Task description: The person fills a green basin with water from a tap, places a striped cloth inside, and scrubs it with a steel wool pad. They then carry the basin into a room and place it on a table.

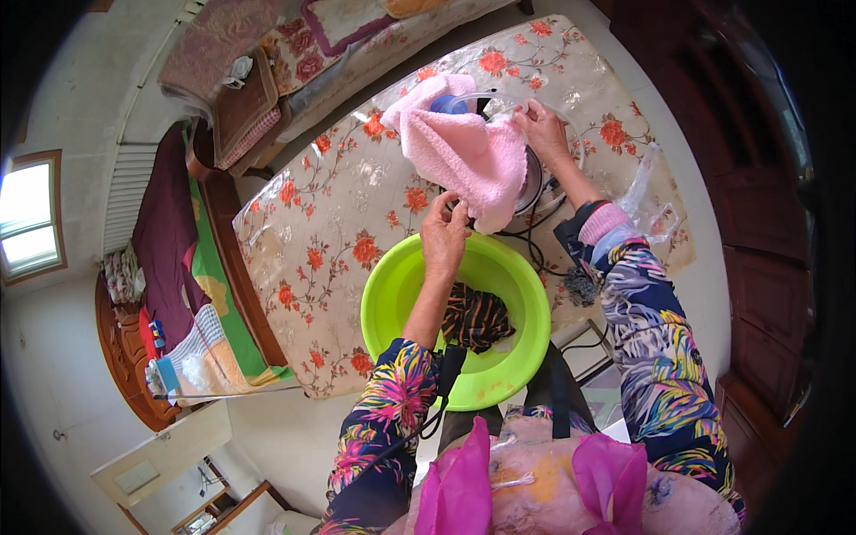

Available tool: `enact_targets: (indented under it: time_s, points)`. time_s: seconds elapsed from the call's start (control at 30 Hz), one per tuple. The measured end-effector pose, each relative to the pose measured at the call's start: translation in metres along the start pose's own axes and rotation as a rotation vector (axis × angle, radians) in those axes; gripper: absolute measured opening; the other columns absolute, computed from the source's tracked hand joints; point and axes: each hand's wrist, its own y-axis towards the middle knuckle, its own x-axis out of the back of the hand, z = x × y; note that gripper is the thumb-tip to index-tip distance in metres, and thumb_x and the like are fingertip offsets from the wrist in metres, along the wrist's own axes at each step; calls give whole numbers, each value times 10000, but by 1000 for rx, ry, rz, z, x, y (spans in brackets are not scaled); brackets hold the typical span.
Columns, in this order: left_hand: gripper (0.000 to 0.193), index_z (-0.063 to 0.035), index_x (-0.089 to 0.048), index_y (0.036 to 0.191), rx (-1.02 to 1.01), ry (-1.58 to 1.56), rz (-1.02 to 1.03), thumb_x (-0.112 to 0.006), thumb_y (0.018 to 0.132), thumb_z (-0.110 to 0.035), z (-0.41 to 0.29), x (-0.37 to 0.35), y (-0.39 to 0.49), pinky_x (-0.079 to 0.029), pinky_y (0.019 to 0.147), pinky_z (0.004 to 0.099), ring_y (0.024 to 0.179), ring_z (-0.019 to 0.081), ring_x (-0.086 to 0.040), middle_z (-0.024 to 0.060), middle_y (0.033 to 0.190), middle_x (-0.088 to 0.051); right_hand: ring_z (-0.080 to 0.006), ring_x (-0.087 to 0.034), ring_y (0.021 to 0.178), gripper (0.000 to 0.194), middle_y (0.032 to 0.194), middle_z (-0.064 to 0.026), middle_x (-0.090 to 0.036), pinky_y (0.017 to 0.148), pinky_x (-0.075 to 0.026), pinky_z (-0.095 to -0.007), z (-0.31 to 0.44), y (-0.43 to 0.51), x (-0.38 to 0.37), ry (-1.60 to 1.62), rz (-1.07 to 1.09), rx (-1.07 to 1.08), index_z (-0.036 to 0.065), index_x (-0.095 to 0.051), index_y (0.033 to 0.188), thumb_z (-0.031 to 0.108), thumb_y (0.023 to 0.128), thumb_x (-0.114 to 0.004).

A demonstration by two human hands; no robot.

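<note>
A pink terry cloth (461, 144) lies draped over a blue item (448, 104) and other things on the table. My left hand (447, 234) is at the cloth's lower edge, its fingertips bent against it; whether they pinch it is hard to tell. My right hand (540, 127) pinches something pale and translucent at the cloth's upper right, near a clear curved rim. Beneath my left forearm stands a lime-green plastic basin (384, 287) with a dark, orange-striped cloth (475, 317) inside. A round metal-rimmed object (533, 180) is partly hidden by the pink cloth.
The table has a floral cover (321, 221). Black cables (531, 244), a grey fuzzy ball (580, 286) and a clear plastic bag (643, 194) lie to the right. A sofa (334, 67) runs along the far side, a bed (221, 267) is at the left, and dark wooden cabinets (762, 281) stand right.
</note>
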Motion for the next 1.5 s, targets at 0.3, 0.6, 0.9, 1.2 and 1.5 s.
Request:
enact_targets:
  time_s: [0.3, 0.6, 0.9, 1.2, 1.5]
  points:
    - [302, -45, -569, 1086, -55, 45, 21, -654, 909, -275, 7, 0, 6, -478, 526, 242, 645, 121, -633, 55, 799, -657, -332, -662, 883, 354, 938, -163, -700, 783, -493, -427, -42, 41, -56, -93, 248, 51, 86, -697, 1026, 360, 816, -621]
    - [265, -33, -561, 1086, -11, -9, 22, -649, 906, -206, 7, 4, 2, -505, 564, 249, 665, 114, -617, 58, 804, -648, -217, -640, 948, 488, 1021, -158, -681, 846, -477, -328, -64, 31, -32, -12, 494, -89, -43, -627, 1132, 328, 816, -651]
    - [231, -13, -570, 1058, -11, -5, 21, -655, 894, -152, 6, 10, 4, -529, 582, 252, 681, 106, -599, 50, 791, -632, -342, -626, 1024, 612, 1106, -189, -651, 884, -476, -425, -43, 11, 0, -222, 160, -65, 102, -507, 1327, 443, 832, -621]
    - [237, -14, -566, 1069, 2, -26, 52, -656, 891, -143, 11, 11, 2, -529, 599, 257, 706, 108, -603, 51, 813, -631, -343, -634, 991, 464, 1081, -219, -658, 858, -471, -429, -39, 34, -31, -416, 656, 49, 37, -649, 1102, 438, 910, -513]
    - [301, -33, -556, 1121, -6, 50, 60, -654, 904, -216, 24, 23, 8, -498, 590, 252, 696, 116, -639, 66, 861, -672, -327, -588, 1136, 759, 1258, -216, -592, 940, -453, -379, -55, 13, -3, -218, 462, -159, 25, -510, 1325, 458, 729, -694]
